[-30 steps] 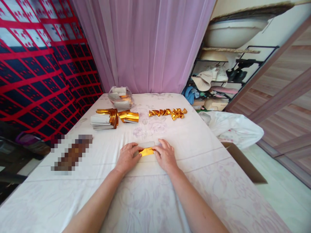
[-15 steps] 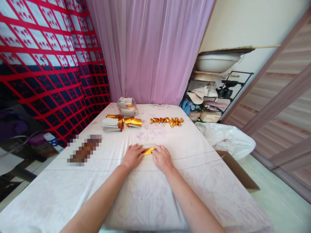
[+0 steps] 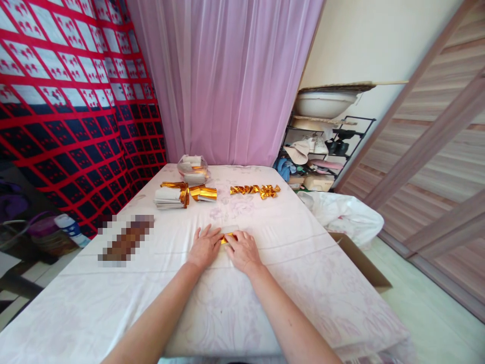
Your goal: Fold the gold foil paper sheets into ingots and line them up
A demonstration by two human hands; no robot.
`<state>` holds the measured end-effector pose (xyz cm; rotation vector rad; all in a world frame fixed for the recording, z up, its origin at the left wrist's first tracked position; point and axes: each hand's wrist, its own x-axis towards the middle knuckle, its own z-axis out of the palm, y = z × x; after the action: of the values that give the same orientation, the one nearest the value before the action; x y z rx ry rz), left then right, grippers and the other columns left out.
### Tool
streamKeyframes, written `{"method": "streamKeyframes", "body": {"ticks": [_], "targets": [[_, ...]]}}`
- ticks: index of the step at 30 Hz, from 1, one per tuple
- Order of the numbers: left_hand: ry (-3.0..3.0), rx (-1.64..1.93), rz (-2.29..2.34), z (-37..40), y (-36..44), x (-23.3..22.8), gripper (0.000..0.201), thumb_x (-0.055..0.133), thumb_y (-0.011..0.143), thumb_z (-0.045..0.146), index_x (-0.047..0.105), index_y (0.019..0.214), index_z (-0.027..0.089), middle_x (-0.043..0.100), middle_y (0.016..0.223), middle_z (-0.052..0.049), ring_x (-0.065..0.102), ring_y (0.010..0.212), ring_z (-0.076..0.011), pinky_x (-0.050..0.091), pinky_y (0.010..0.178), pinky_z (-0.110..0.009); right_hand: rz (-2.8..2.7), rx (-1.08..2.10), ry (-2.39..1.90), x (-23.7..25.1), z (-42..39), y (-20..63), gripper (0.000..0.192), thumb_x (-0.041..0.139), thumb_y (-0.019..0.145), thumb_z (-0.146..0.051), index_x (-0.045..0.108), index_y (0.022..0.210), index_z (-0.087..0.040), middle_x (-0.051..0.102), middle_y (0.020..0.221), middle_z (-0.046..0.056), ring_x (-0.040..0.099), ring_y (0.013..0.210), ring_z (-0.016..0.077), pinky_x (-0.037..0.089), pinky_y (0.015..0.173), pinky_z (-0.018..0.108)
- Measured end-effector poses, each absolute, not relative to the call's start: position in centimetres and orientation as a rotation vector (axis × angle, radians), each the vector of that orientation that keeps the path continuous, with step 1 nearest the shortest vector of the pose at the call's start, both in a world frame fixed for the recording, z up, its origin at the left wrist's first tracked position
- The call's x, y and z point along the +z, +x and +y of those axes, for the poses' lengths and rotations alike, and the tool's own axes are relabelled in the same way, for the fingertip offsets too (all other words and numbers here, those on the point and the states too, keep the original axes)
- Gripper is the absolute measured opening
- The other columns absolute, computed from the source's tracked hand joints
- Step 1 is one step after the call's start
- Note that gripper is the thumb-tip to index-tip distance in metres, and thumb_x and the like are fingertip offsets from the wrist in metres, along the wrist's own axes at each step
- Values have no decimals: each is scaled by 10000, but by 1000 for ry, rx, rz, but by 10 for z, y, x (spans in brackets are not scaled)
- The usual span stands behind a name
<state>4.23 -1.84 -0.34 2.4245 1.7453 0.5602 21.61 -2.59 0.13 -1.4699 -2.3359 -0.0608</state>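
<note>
Head view: a tabletop [image 3: 303, 283] under pale floral cloth, before a pink curtain [image 3: 227, 76]. The left hand [image 3: 204, 247] and right hand [image 3: 243, 251] together pinch one small folded gold foil piece [image 3: 224, 239] against the cloth; firm, even creasing seems advisable. Beyond lie two white-and-gold foil stacks [image 3: 170, 197] and one row of folded gold pieces [image 3: 255, 190].

On the tabletop [image 3: 265, 283], covered in a pale flowered cloth, the left hand [image 3: 204, 247] and right hand [image 3: 242, 250] press close together on a small gold foil piece [image 3: 224, 239], fingertips touching it. Far left lie a stack of white-and-gold sheets [image 3: 170, 196] and a clear bag [image 3: 192, 168]; far centre, a row of folded gold pieces [image 3: 254, 190].
</note>
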Motion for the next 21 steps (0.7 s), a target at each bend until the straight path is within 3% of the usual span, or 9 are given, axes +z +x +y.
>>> {"method": "streamKeyframes", "body": {"ticks": [5,14,21], "targets": [[2390,551,1757,-15,41,-6,346,475,945,276,659,1233,327,591,1389,-34,376,1401,-337,235,1118,-644,-2312,-41,-1551,0,-29,213,291,564,926,-382,636,1200,-315,614,1225,50,536,1103,225,394,912,374],[2331,557,1785,-16,42,-3,350,528,905,267,675,1219,321,570,1408,-60,379,1394,-350,248,1114,-625,-2158,-17,-1745,-8,-28,215,409,508,937,-326,574,1293,-136,563,1356,165,494,1238,292,367,1001,437],[2301,556,1787,-16,41,-5,345,557,885,272,678,1206,315,552,1418,-71,386,1384,-328,267,1114,-597,-2089,-28,-1750,-12,-30,217,417,552,903,-308,582,1292,-160,542,1371,184,455,1274,331,357,1018,471]]}}
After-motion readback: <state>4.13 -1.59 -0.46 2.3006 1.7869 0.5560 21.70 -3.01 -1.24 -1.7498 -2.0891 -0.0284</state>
